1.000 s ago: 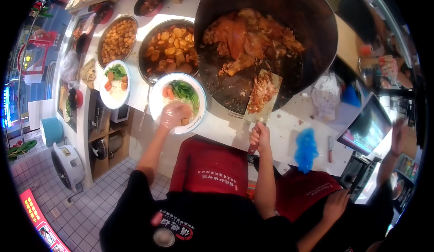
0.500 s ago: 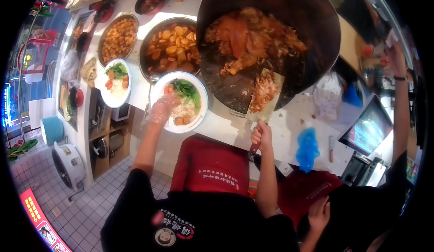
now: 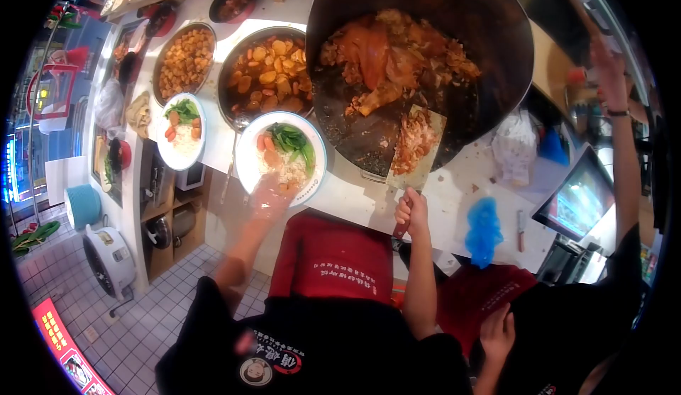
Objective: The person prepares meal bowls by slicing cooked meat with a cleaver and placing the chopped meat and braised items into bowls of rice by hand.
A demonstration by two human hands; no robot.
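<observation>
My right hand (image 3: 413, 213) is closed round the handle of a cleaver (image 3: 434, 164). Chopped meat (image 3: 416, 140) lies on its broad blade, which reaches over the near rim of a large dark round pan (image 3: 347, 136). Inside that pan rest big pieces of browned meat (image 3: 383, 58). My left hand (image 3: 273, 198), in a clear plastic glove, is at the front edge of a white plate (image 3: 245, 155). Motion blurs its fingers, so their grip is unclear. Rice (image 3: 289, 167), green vegetables (image 3: 289, 138) and orange pieces (image 3: 265, 142) are on this plate.
Another filled plate (image 3: 166, 155) stands to the left. Behind are a pan of sliced stew (image 3: 266, 76) and a pan of cubes (image 3: 186, 62). A blue plastic bag (image 3: 484, 232), a knife (image 3: 521, 230) and a screen (image 3: 576, 193) lie rightward, beside a co-worker (image 3: 582, 310).
My left hand has drawn back from the plate's left side to its front edge, uncovering the orange pieces. The right hand and cleaver stay in place. The co-worker's raised arm has shifted slightly.
</observation>
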